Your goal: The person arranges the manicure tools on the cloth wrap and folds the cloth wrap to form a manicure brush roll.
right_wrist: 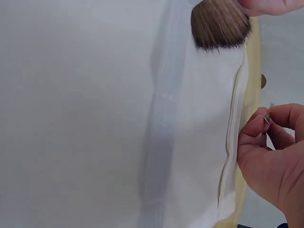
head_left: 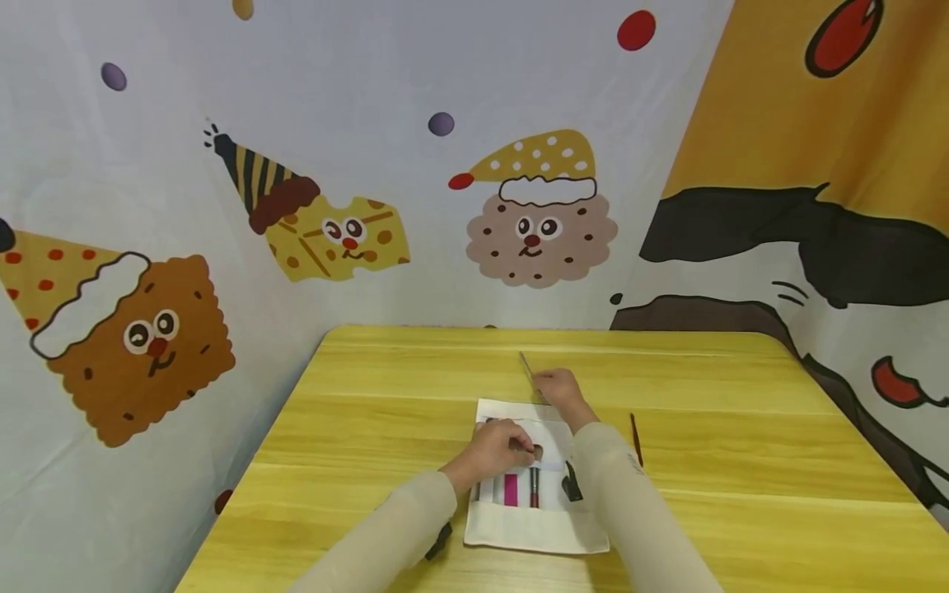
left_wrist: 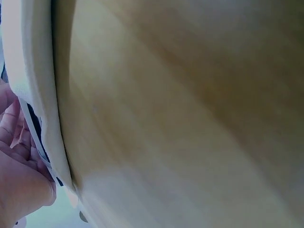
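Observation:
My right hand (head_left: pixel 563 394) pinches a thin brush-like stick (head_left: pixel 525 366) beyond the far edge of an unrolled white fabric case (head_left: pixel 537 539). In the right wrist view, the thumb and fingers of that hand (right_wrist: pixel 278 156) meet round its small tip. Over the case, my left hand (head_left: pixel 495 449) is bent, its fingertips beside the brown bristles (right_wrist: pixel 221 23) of a wide brush. The dark-red-handled brush (head_left: pixel 535 487) stands in the case beside a pink strip (head_left: pixel 511 489). Whether the left fingers pinch anything is unclear; the left wrist view shows them (left_wrist: pixel 19 137) against the case's edge.
Right of the case, a dark red stick (head_left: pixel 636 441) lies on the yellow wood-grain table (head_left: pixel 741 445). A black object (head_left: pixel 571 483) is on the case near my right sleeve. Another dark object (head_left: pixel 439 542) shows by my left sleeve. A cartoon-printed curtain hangs behind.

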